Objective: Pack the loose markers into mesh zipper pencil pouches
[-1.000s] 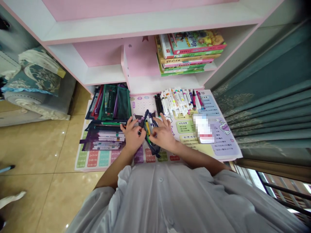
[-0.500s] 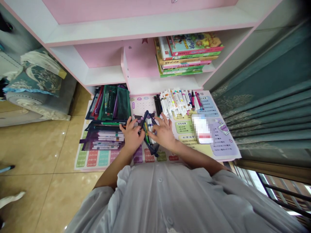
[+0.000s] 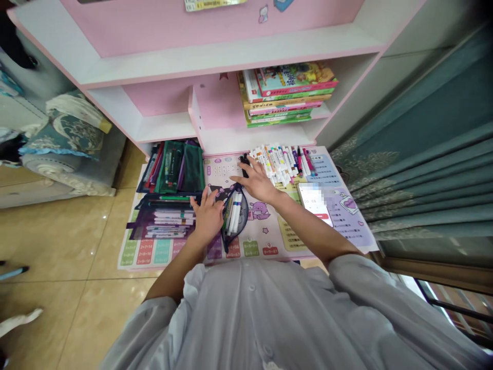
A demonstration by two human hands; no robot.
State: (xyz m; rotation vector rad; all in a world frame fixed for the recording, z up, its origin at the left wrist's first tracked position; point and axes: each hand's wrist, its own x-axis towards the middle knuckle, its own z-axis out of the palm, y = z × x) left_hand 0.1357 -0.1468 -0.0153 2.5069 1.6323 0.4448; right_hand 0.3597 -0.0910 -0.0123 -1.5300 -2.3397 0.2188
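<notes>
A dark mesh pencil case lies open on the printed desk mat, with several markers inside. My left hand rests on its left edge, fingers curled on the rim. My right hand is stretched forward with fingers spread, touching a black marker at the left end of a row of loose markers. Nothing is lifted in that hand.
Filled mesh pencil cases lie at the mat's left, more markers in a purple case below them. A phone lies to the right. Stacked books sit on the pink shelf. A teal curtain hangs at right.
My right hand left the pencil case and reached forward to the marker row. The left hand stayed on the case. The camera view tilted slightly up.
</notes>
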